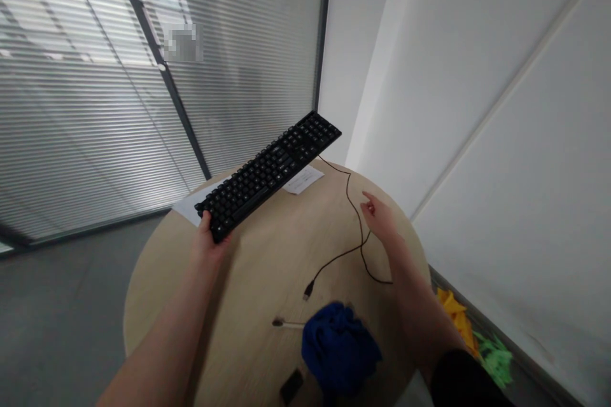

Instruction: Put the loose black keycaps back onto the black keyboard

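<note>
My left hand (213, 243) grips the near left corner of a black keyboard (272, 168), its thumb on top of the edge. The keyboard is raised and tilted above the round table (267, 280), its far end up to the right. From behind it a thin black cable (354, 203) runs down over the tabletop in a loop and ends in a USB plug (309, 290). My right hand (378, 213) hovers beside the cable with the index finger stretched out and other fingers partly curled; nothing shows in it. Closer to me lies a crumpled blue cloth (340, 350).
Sheets of white paper (305, 179) lie under the keyboard. A small brush (286, 324) with a pale handle and a small dark block (291, 386) lie near the cloth. Orange (456, 315) and green cloths (494, 356) are on the floor by the white wall (477, 108).
</note>
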Demonstrator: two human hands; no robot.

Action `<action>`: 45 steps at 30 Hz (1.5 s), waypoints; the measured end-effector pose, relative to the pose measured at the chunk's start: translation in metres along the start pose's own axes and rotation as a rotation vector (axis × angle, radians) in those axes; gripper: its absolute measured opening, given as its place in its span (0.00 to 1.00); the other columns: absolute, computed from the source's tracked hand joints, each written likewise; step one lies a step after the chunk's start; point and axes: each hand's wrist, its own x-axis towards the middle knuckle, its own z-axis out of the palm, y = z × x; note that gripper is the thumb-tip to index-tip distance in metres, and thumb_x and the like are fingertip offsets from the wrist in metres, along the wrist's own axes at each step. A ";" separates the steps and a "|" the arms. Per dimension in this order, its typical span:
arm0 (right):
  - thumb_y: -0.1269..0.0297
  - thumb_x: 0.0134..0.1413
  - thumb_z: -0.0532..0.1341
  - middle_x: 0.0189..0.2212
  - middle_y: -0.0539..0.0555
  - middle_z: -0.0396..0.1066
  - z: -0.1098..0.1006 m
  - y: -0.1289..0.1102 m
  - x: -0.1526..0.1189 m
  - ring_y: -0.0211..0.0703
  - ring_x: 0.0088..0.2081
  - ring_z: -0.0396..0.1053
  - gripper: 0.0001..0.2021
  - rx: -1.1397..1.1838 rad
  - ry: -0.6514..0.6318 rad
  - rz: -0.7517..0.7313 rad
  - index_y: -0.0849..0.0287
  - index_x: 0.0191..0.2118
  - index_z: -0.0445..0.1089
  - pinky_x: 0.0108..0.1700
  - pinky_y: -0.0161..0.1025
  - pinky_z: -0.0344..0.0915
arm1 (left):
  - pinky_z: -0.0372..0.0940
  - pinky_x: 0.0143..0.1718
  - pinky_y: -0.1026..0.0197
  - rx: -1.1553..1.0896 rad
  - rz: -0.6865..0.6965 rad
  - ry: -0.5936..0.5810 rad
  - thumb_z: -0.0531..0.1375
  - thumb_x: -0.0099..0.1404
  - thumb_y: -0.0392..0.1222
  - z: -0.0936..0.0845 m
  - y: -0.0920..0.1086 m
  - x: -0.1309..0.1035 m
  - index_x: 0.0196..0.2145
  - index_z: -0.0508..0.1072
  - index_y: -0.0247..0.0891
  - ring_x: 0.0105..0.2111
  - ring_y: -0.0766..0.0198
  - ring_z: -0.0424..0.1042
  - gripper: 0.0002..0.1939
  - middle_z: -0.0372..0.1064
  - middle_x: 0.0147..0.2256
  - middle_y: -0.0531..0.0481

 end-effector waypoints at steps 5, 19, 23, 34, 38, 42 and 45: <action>0.59 0.61 0.59 0.60 0.62 0.67 -0.027 -0.008 -0.012 0.52 0.61 0.65 0.26 -0.160 -0.131 -0.254 0.59 0.64 0.68 0.67 0.51 0.60 | 0.77 0.45 0.62 0.014 0.003 -0.011 0.55 0.75 0.42 0.002 0.002 -0.001 0.50 0.75 0.41 0.45 0.64 0.78 0.11 0.78 0.43 0.50; 0.56 0.49 0.71 0.57 0.66 0.71 0.051 -0.027 -0.011 0.57 0.60 0.68 0.35 -0.290 -0.563 -0.289 0.62 0.63 0.67 0.63 0.47 0.61 | 0.75 0.48 0.61 0.029 -0.011 -0.044 0.57 0.73 0.40 0.006 0.003 -0.011 0.51 0.75 0.39 0.49 0.62 0.77 0.12 0.78 0.43 0.46; 0.60 0.55 0.68 0.44 0.64 0.77 0.051 -0.021 0.000 0.58 0.56 0.70 0.14 -0.342 -0.475 -0.207 0.60 0.45 0.76 0.62 0.51 0.59 | 0.75 0.47 0.63 0.006 -0.016 -0.048 0.56 0.74 0.41 0.007 0.003 -0.011 0.51 0.75 0.39 0.47 0.64 0.77 0.12 0.78 0.43 0.48; 0.69 0.58 0.60 0.36 0.62 0.75 0.026 0.006 0.014 0.49 0.43 0.72 0.06 -0.143 -0.299 0.099 0.63 0.39 0.72 0.45 0.39 0.64 | 0.75 0.45 0.63 -0.006 -0.041 -0.042 0.55 0.75 0.42 0.009 0.004 -0.011 0.52 0.74 0.36 0.43 0.65 0.76 0.13 0.77 0.42 0.49; 0.63 0.66 0.56 0.32 0.56 0.71 0.020 0.016 0.024 0.39 0.34 0.69 0.09 0.100 -0.276 0.262 0.63 0.43 0.71 0.37 0.34 0.65 | 0.75 0.43 0.64 0.018 -0.052 -0.047 0.55 0.75 0.41 0.009 -0.001 -0.012 0.54 0.73 0.36 0.40 0.66 0.77 0.14 0.78 0.40 0.50; 0.54 0.70 0.58 0.36 0.52 0.70 0.020 0.028 0.030 0.33 0.33 0.69 0.17 0.357 -0.309 0.415 0.65 0.50 0.69 0.37 0.34 0.71 | 0.76 0.40 0.64 0.044 -0.064 -0.065 0.55 0.75 0.40 0.012 -0.011 -0.020 0.53 0.74 0.37 0.37 0.67 0.77 0.13 0.78 0.40 0.51; 0.54 0.69 0.60 0.43 0.55 0.71 0.025 0.033 0.031 0.36 0.40 0.72 0.18 0.498 -0.290 0.458 0.65 0.53 0.68 0.43 0.37 0.74 | 0.77 0.38 0.64 0.071 -0.074 -0.077 0.58 0.73 0.39 0.016 -0.024 -0.028 0.50 0.76 0.39 0.35 0.67 0.78 0.11 0.79 0.40 0.50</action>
